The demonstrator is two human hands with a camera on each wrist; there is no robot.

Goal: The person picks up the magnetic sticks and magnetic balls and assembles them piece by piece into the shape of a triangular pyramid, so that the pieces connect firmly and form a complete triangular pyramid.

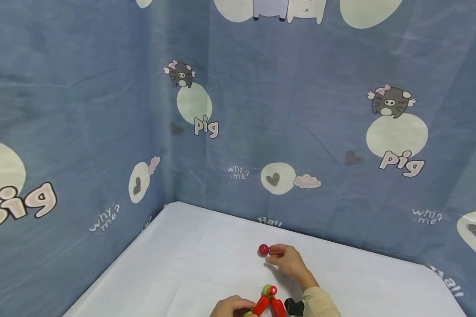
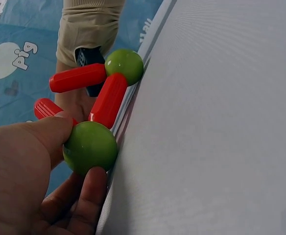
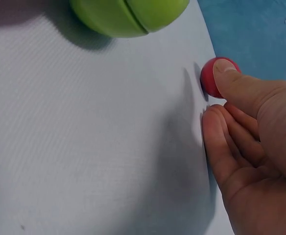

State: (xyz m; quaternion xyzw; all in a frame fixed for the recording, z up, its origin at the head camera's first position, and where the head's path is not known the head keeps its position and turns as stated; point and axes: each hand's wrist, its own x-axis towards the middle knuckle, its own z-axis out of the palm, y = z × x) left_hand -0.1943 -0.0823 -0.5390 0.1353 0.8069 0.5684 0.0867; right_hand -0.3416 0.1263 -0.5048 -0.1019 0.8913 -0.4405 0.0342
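My left hand point(image 1: 233, 305) pinches a green ball point(image 2: 90, 148) of a construction toy between thumb and fingers. Red rods point(image 2: 108, 100) join this ball to a second green ball point(image 2: 125, 67), and another red rod sticks out from that one. Over the white table, my right hand point(image 1: 289, 260) is beside a small red ball point(image 1: 263, 250), its fingers loosely bent and not closed round it. The thumb overlaps the red ball point(image 3: 210, 78) in the right wrist view; whether it touches, I cannot tell.
A white-covered table point(image 1: 206, 246) fills the lower part of the head view. Blue printed cloth point(image 1: 262, 88) hangs behind it and on the left. At the right sleeve point(image 1: 320, 303) there is a dark object point(image 1: 294, 307). A split green ball point(image 3: 128, 14) shows in the right wrist view.
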